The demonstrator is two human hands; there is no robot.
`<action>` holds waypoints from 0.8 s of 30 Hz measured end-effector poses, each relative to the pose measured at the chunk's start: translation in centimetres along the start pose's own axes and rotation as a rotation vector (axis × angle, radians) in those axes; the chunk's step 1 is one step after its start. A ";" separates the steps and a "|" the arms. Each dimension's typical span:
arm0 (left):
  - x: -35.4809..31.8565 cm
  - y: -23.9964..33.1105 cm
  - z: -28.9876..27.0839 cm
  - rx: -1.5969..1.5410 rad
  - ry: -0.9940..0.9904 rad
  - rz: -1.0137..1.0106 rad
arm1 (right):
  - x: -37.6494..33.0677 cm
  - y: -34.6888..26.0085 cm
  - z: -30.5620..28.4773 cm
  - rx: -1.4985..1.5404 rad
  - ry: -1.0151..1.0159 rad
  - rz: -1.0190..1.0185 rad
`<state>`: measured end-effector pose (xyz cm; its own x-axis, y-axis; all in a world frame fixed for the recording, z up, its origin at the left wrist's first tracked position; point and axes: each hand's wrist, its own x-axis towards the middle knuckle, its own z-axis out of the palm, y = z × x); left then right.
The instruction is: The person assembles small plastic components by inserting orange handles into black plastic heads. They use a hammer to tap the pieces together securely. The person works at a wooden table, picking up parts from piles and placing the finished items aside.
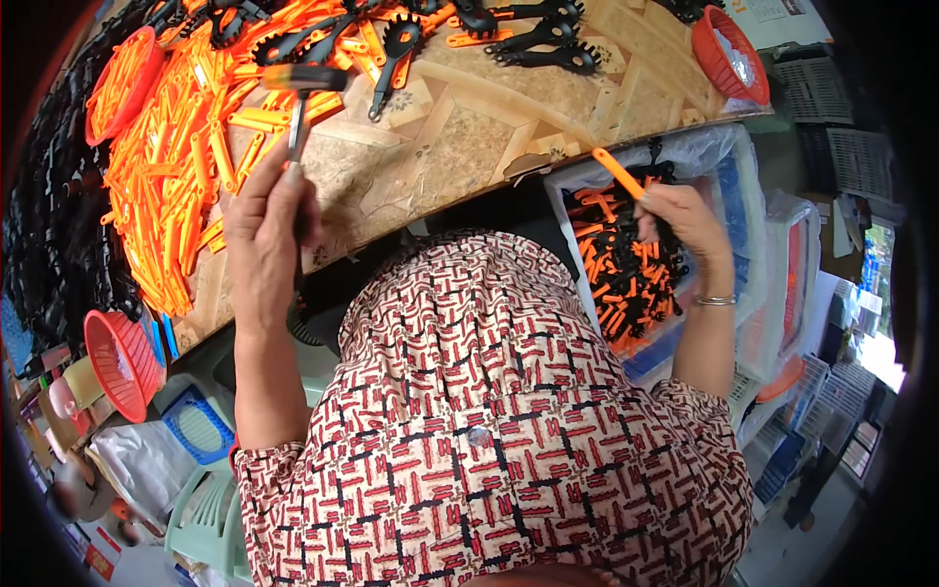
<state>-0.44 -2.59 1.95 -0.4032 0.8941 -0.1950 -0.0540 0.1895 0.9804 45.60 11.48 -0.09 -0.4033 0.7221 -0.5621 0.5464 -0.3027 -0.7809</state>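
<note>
My left hand (270, 220) is closed round a small mallet, its metal shaft upright and its black-and-orange head (305, 78) blurred above the table's near part. My right hand (685, 220) is closed on a utensil whose orange handle (618, 174) points up and left. Its black end is partly hidden by my fingers. Below that hand stands a lined crate (584, 264) holding many black utensils with orange handles (626, 269). A large heap of loose orange handles (181, 186) covers the table's left part. A toothed black spaghetti server (399, 44) lies near the mallet head.
Several black utensils (548, 39) lie at the table's far side. A red basket (729, 57) sits at the right table corner, another (122, 83) at the far left. Black pieces (59, 235) are piled along the left edge. A green chair (205, 519) stands lower left.
</note>
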 end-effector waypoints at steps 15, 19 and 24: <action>4.9 -0.2 2.4 0.742 -0.002 0.189 | 17.2 -13.6 4.4 -1.377 0.644 -0.991; 7.5 -0.6 4.9 1.042 0.052 0.373 | 18.1 -15.2 4.5 -1.407 0.590 -0.955; 7.9 -0.3 3.6 0.992 0.198 0.271 | 16.8 -15.6 4.0 -1.229 0.749 -1.337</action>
<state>-0.31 5.86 0.03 -0.4369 0.8910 0.1236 0.7983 0.3207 0.5097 27.31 25.82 1.58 -0.7618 0.2566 0.5948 0.4673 0.8536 0.2301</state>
